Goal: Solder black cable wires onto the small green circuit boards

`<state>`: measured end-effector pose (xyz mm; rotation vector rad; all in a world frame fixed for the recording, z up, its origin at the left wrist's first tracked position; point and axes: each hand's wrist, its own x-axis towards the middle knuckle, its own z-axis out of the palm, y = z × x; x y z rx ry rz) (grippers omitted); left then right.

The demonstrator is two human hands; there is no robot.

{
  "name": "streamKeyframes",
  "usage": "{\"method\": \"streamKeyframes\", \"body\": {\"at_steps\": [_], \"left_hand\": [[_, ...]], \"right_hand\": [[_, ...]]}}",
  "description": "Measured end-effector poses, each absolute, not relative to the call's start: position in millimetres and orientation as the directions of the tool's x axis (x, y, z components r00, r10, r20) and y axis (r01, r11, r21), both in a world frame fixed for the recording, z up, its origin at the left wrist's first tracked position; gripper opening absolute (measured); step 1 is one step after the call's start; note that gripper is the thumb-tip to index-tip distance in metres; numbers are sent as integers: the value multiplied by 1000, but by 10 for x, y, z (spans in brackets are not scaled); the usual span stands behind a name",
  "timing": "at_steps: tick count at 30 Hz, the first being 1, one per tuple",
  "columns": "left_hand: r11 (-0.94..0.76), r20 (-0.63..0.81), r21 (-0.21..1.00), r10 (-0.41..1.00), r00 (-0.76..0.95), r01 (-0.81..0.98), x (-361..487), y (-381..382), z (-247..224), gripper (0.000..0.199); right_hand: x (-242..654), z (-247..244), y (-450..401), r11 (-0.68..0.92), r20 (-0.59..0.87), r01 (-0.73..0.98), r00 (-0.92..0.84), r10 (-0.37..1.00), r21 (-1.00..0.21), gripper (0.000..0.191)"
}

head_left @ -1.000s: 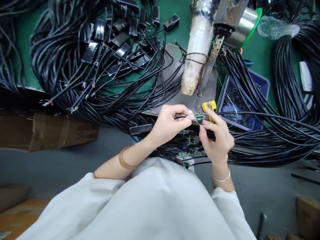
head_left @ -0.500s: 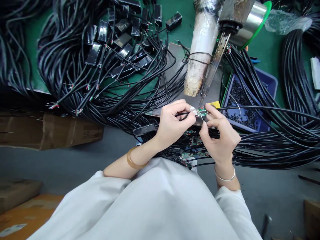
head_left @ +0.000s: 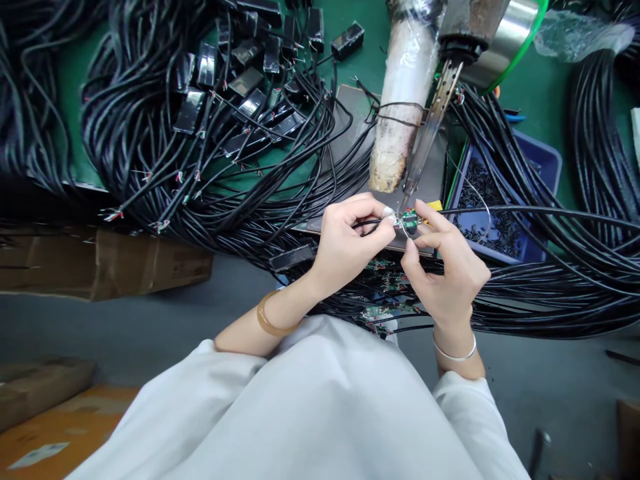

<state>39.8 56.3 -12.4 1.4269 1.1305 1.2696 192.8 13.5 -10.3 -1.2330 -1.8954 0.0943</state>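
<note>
Between my hands is a small green circuit board (head_left: 411, 220), under the tip of a soldering iron (head_left: 433, 127). My left hand (head_left: 353, 240) pinches the end of a black cable (head_left: 367, 223) at the board's left edge. A thin silvery solder wire (head_left: 403, 230) is pinched between the thumb and index finger of my right hand (head_left: 445, 263), and another of its fingers touches the board's right side. A yellow piece (head_left: 435, 206) shows just beyond that finger. From the board a black cable runs off to the right.
A wrapped white cylinder (head_left: 404, 93) stands beside the iron. A blue tray (head_left: 550, 167) of small black parts lies right, below a solder spool (head_left: 510, 47). Bundled black cables (head_left: 125, 120) and black boxes (head_left: 347, 41) cover the left. More boards (head_left: 383, 310) hang at the front edge.
The board and my right hand have shifted slightly right in view. More of the board's face shows between my hands. Both hands keep their pinches.
</note>
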Motion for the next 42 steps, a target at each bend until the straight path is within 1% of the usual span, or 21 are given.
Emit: {"method": "streamKeyframes", "body": {"at_steps": [6,10,21,25,31,37,42], "left_hand": [[-168,163,984,984,75,63,373,564,-130,13],[-143,136,987,987,85,77,370,560,-148,11],[-212,204,968,976,69,131,385,569,-85,13],[-189,181,975,980,79,116,370,569,-101,11],[-145,136,986,986,101,78,369,544,-126,10],[-157,148,984,984,96,90,387,544,-123,10],[-196,188,975,979,80,103,383,552,-111,10]], "right_hand": [[1914,-70,126,518,594,723,-185,783,-457,15],[1917,-75,122,493,582,741,-171,795,-456,14],[1910,-43,133,492,602,758,-167,781,-429,13],[1907,-37,112,491,590,764,-183,787,-418,12],[1912,-38,104,495,579,746,-182,795,-446,15],[1920,-45,127,479,578,763,-171,798,-434,11],[1918,-44,127,491,602,763,-171,780,-420,14]]}}
